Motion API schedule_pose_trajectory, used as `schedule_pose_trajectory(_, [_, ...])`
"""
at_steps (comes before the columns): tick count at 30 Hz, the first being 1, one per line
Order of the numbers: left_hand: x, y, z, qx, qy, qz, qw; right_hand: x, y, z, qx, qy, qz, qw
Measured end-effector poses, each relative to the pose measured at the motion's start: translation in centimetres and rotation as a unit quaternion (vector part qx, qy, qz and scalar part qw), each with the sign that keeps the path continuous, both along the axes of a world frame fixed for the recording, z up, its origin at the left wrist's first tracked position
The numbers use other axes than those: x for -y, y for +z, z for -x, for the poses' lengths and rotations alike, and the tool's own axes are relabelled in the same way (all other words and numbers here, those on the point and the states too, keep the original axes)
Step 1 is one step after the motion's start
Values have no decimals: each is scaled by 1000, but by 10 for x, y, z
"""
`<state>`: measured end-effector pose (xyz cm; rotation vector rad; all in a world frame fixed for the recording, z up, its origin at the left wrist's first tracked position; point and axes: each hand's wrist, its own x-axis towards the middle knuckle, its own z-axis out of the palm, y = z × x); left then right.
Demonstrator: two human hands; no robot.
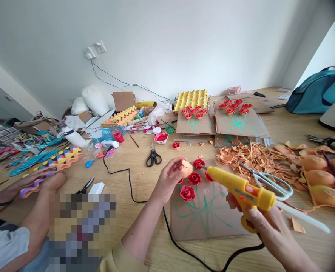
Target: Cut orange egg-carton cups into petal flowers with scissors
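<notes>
My right hand (258, 219) is wrapped round a yellow hot glue gun (235, 183), a clear glue stick (306, 217) jutting from its back. The nozzle points left, close to a red paper rose (199, 164). My left hand (173, 175) is raised beside that rose with its fingers curled together; what they hold, if anything, I cannot make out. Below lies a cardboard sheet (212, 223) with green painted stems and several red roses at its top, among them a large rose (187, 193). The gun's black cord (167, 223) loops across the table's front.
Orange egg-carton scraps (249, 158), pale-handled scissors (272, 185) and an orange egg carton (317, 177) lie right. Black scissors (153, 156) and a red paint cup (161, 138) lie ahead. Finished flower boards (238, 121) stand behind. A co-worker's hands (51, 180) hold painted carton strips at left.
</notes>
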<state>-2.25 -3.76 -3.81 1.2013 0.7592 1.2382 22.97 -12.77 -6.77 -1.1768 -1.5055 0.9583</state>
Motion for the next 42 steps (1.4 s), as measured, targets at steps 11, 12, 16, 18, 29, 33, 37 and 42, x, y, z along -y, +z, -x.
schedule_pose_trajectory(11, [12,0,-26,-541,-114,-278,786,-7,9,-3,-121,-12,-25,992])
schedule_pose_trajectory(12, [12,-1,-27,-554,-119,-281,774,-6,9,-3,-123,-7,-25,992])
schedule_pose_trajectory(16, [12,-3,-30,-598,-139,-291,734,-4,10,-3,-119,-3,-28,992])
schedule_pose_trajectory(18, [12,-3,-31,-617,-142,-296,716,-4,11,-3,-116,1,-30,993])
schedule_pose_trajectory(29, [9,-5,-36,-636,-150,-307,692,-5,7,-2,-138,11,-29,990])
schedule_pose_trajectory(33, [8,-5,-36,-627,-152,-306,700,-5,8,-2,-137,20,-24,990])
schedule_pose_trajectory(37, [8,-6,-35,-616,-151,-308,709,-4,8,-2,-128,16,-29,991])
schedule_pose_trajectory(42, [10,-4,-35,-604,-151,-307,720,-2,9,-1,-120,4,-15,993])
